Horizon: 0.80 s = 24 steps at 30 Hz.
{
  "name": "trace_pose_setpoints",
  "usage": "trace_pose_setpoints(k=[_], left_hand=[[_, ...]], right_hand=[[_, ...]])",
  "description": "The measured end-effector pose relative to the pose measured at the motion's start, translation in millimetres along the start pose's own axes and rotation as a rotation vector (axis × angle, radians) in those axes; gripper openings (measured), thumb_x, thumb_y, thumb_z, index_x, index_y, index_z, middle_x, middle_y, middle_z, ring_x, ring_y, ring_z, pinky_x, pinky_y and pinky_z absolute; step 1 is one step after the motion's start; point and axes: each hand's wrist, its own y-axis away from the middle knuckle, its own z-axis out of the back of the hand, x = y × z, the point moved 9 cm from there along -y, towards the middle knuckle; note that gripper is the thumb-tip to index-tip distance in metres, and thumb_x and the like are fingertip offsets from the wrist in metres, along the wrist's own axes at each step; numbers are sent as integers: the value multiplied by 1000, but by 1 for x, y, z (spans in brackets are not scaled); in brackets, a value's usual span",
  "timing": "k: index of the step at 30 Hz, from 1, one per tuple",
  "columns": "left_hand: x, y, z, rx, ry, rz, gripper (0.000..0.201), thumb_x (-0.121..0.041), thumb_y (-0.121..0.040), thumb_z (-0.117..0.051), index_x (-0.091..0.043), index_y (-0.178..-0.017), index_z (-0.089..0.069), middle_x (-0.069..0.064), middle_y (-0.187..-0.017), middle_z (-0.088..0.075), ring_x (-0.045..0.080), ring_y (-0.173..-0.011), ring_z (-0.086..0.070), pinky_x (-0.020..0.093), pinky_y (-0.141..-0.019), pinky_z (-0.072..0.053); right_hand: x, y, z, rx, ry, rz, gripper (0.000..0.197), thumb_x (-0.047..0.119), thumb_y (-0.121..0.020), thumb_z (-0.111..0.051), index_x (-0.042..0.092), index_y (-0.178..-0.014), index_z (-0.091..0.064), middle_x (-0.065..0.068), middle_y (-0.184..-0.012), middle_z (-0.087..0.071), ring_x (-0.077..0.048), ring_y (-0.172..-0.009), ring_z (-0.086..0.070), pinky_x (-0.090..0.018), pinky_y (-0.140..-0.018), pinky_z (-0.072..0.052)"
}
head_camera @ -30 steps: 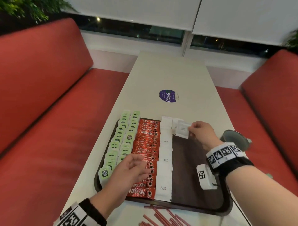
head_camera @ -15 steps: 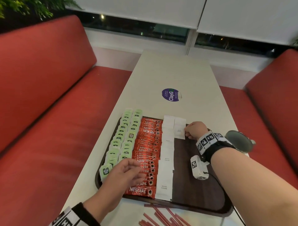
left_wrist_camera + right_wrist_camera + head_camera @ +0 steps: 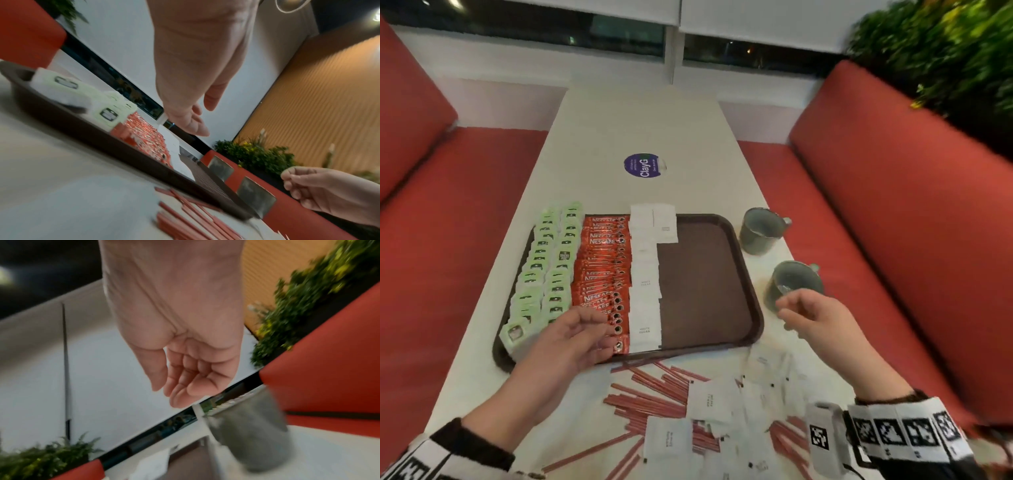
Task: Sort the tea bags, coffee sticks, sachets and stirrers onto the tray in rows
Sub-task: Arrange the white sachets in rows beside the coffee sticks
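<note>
A dark brown tray (image 3: pixel 702 284) holds two rows of green tea bags (image 3: pixel 551 270), a row of red coffee sticks (image 3: pixel 604 267) and a row of white sugar sachets (image 3: pixel 645 284). Two more sachets (image 3: pixel 664 224) start another row at its far end. My left hand (image 3: pixel 602 334) hovers over the tray's near left corner, fingers relaxed and empty. Beside the tray's near right corner, my right hand (image 3: pixel 787 317) hangs loosely curled with nothing in it. Loose sachets (image 3: pixel 709 401) and red stirrers (image 3: pixel 650 394) lie on the table in front of the tray.
Two grey mugs (image 3: pixel 760 234) (image 3: pixel 791 284) stand right of the tray; the nearer one is just behind my right hand and shows in the right wrist view as mug (image 3: pixel 251 434). A round purple sticker (image 3: pixel 644 168) lies further up the white table. Red bench seats flank both sides.
My right hand let go of a sachet at the tray's far end and drew back to the near right, empty. The view swung right and down. The left hand barely moved.
</note>
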Motion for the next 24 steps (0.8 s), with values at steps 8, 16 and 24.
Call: trace_pose_setpoints(k=[8,16,24], left_hand=[[11,26,-101,292,-916,-285,10,-27,-88,-65,-37,-90,-63,-16,-93,-65,-4,-88,-58,10,-69,-41],[39,41,-186,466,-1186,-371,25,-33,-90,-59,-31,-115,-60,-15,-100,-50,5,-100,-49,19,-81,-36],[56,20,-224,435,-1257,-357,24,-32,-91,-57,-20,-110,-63,0,-114,-57,13,-88,-55,20,-74,-40]], right_hand=[[-91,56,3,-34,348,-216,25,26,-86,-67,21,-110,-63,5,-114,-58,-14,-101,-54,-22,-77,-38],[-93,37,-17,84,443,-241,69,46,-82,-66,16,-140,-42,-4,-140,-44,-23,-129,-41,-34,-103,-38],[-87,15,-28,125,571,-252,64,60,-79,-60,24,-131,-51,0,-132,-49,-24,-125,-42,-44,-102,-36]])
